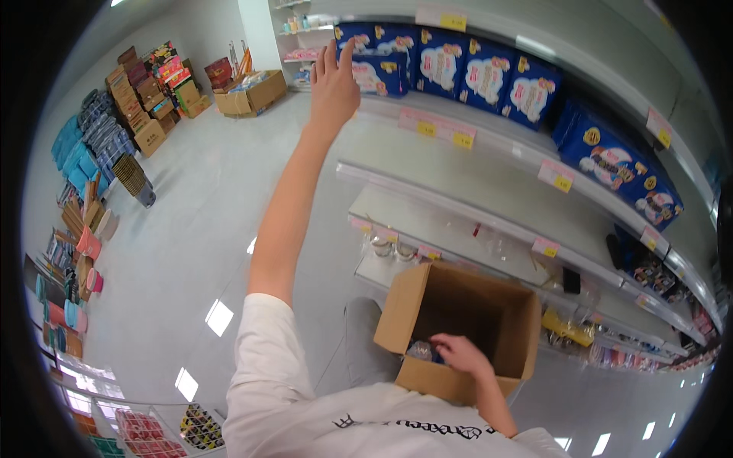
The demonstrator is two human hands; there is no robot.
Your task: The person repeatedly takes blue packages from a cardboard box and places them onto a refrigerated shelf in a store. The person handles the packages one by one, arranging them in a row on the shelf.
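My left arm is stretched up and forward, and my left hand [334,85] is at the left end of a row of blue packs [441,65] on a shelf. Its fingers are spread, with the tips over the leftmost blue pack [382,73]; whether they touch it I cannot tell. Low in front of me stands an open cardboard box [519,320] with its flaps out. Inside its near edge is my right hand [462,355], fingers curled beside a clear plastic item [420,350]. What lies under those fingers is hidden.
A long blue pack [618,164] lies further right on the same shelf. Lower shelves [443,183] hold glass cups [393,248] and small goods. Across the floor at left are stacked cartons [141,99], folded blue textiles [80,153], bins [89,243] and another open carton [250,93].
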